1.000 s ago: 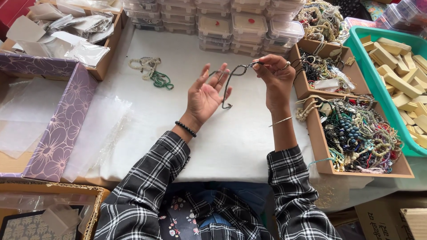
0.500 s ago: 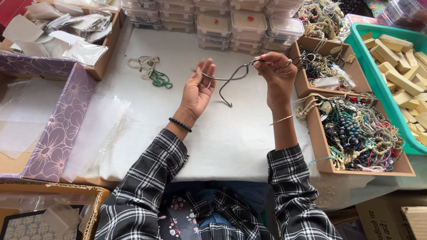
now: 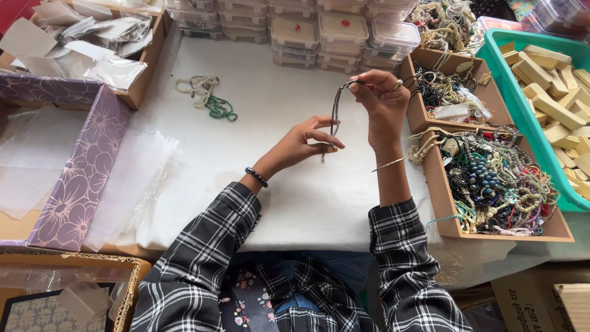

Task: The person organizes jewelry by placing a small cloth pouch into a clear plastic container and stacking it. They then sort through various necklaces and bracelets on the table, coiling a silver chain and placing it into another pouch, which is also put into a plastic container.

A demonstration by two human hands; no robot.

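Here we see the right hand (image 3: 384,101) pinching the top of a dark beaded strand (image 3: 335,110), raised over the white table (image 3: 276,184). The left hand (image 3: 307,142) pinches its lower end, fingers together. Just right, a wooden tray (image 3: 439,190) of mixed beads; far left, a green necklace (image 3: 218,109).

Black-and-white plaid sleeves (image 3: 203,258). Dark grey beaded necklace (image 3: 335,107) between bare hands. White cloth table cover (image 3: 276,184). Green and cream bead strands (image 3: 209,98) lying on it. Purple cardboard box lid with pale flower print (image 3: 80,178). Teal plastic crate (image 3: 522,92) of pale yellow wooden blocks (image 3: 553,104). Brown tray (image 3: 442,203) of mixed blue, grey, red beads.
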